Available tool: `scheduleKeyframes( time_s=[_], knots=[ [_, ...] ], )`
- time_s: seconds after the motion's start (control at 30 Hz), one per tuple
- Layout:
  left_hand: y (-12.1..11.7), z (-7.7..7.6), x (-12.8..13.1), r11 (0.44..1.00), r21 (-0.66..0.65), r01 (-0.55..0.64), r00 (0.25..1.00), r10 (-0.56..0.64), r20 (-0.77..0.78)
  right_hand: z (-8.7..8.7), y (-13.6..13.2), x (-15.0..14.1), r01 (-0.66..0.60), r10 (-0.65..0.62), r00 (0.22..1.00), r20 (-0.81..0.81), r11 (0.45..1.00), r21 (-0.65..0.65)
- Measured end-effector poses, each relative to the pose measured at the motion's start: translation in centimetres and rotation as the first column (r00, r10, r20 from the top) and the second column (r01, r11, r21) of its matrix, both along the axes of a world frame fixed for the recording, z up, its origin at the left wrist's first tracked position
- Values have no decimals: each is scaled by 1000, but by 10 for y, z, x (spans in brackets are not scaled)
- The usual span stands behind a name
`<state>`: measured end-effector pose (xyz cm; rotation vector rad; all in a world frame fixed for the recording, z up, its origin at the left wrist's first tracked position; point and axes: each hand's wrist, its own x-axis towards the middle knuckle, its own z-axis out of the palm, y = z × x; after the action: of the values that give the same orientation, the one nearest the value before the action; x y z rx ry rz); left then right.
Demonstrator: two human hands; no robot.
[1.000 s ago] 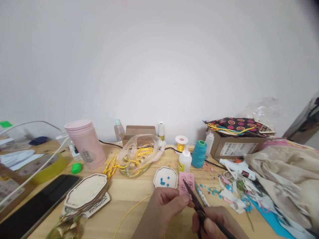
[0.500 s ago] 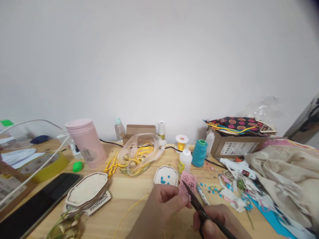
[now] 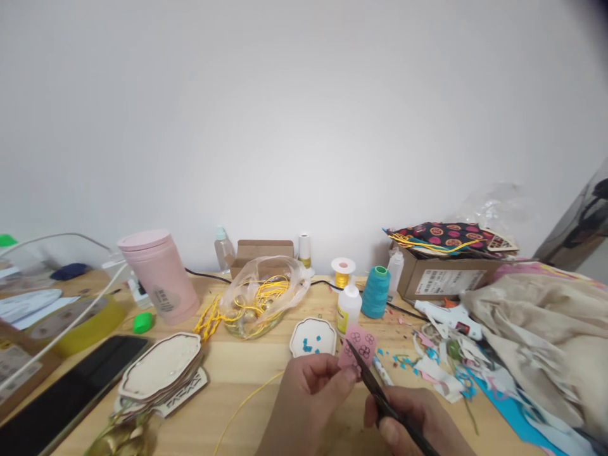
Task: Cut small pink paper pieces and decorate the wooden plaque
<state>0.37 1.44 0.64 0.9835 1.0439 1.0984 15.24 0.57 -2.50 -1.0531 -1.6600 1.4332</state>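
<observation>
Scissors (image 3: 375,392) with dark blades sit gripped in the right hand (image 3: 408,421) at five o'clock, their tips slanting up toward eleven o'clock against a small pink paper (image 3: 360,345) printed with dark flower outlines. The left hand (image 3: 311,396) pinches that paper's lower edge between thumb and fingers, holding it upright over the wooden table (image 3: 247,373). Just beyond the paper, at twelve o'clock, sits a white dish (image 3: 311,337) holding tiny blue pieces, with a white glue bottle (image 3: 348,305) and a teal thread spool (image 3: 376,292) behind it. At nine o'clock stands a pink tumbler (image 3: 159,275); paper scraps (image 3: 437,367) litter three o'clock
</observation>
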Motion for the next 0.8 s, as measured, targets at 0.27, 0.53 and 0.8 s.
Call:
scheduleKeyframes(
  time_s=[0.27,0.53,0.8],
  knots=[
    [-1,1,-2,996,46,-75,997,74,15,6,0,1,-46,46,999,-1,999,-28],
    [4,-2,-6,997,73,-38,998,41,-39,-12,7,7,-97,95,995,-24,992,-83],
    [5,3,-7,999,42,15,998,-12,-57,-17,7,7,-110,110,994,-18,993,-29]
  ],
)
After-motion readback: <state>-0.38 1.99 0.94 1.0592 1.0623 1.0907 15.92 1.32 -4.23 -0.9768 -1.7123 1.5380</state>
